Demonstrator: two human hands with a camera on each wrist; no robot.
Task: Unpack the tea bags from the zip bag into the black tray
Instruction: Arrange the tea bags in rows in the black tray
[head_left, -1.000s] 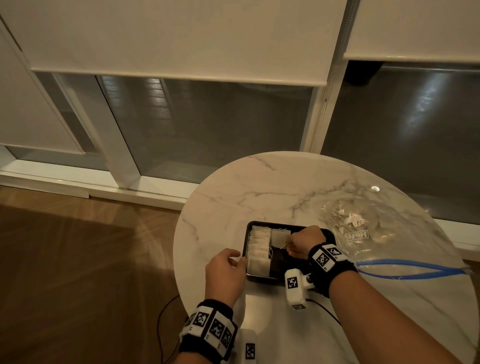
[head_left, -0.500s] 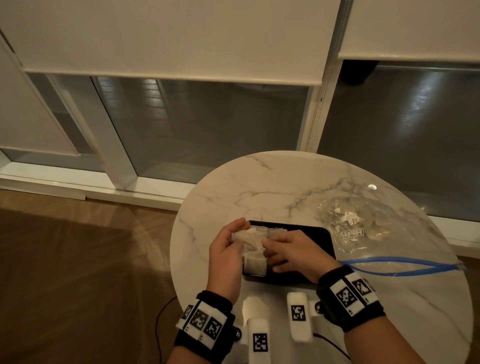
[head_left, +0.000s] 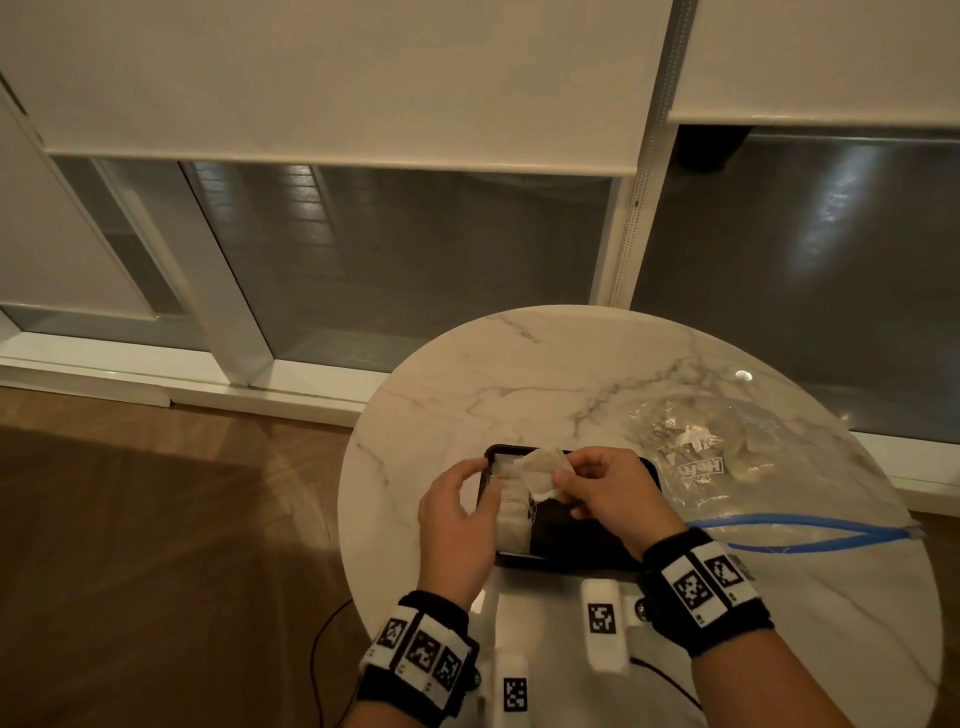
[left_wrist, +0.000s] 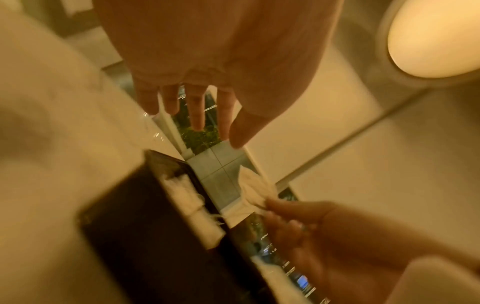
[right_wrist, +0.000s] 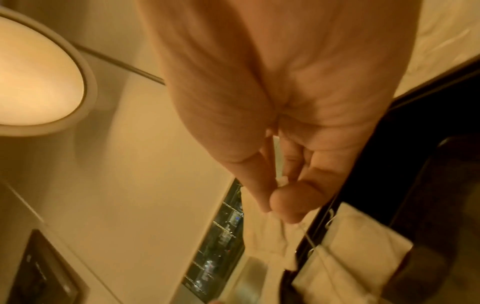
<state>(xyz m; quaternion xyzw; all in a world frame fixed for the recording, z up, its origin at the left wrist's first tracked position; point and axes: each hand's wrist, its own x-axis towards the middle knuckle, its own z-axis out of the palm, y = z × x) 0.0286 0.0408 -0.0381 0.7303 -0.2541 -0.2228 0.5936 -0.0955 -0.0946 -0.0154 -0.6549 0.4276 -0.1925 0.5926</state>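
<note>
The black tray (head_left: 582, 535) sits on the marble table near its front edge, with a column of white tea bags (head_left: 511, 519) along its left side. My right hand (head_left: 561, 480) pinches one tea bag (head_left: 535, 470) by a corner and holds it just above the tray's far left corner. My left hand (head_left: 483, 483) hovers at the tray's left edge; the left wrist view shows its fingers (left_wrist: 197, 115) straight and holding nothing. The clear zip bag (head_left: 727, 457) with a blue zip (head_left: 795, 532) lies to the right of the tray, with tea bags still inside.
The round marble table (head_left: 519, 374) ends close to the tray's left side, with wood floor (head_left: 156, 545) beyond. A dark cable (head_left: 322, 639) lies on the floor by the table. Windows with lowered blinds stand behind.
The left hand came up to the tray's corner, touched the tea bag together with the right hand, then let go. The right hand now holds the tea bag alone, slightly higher.
</note>
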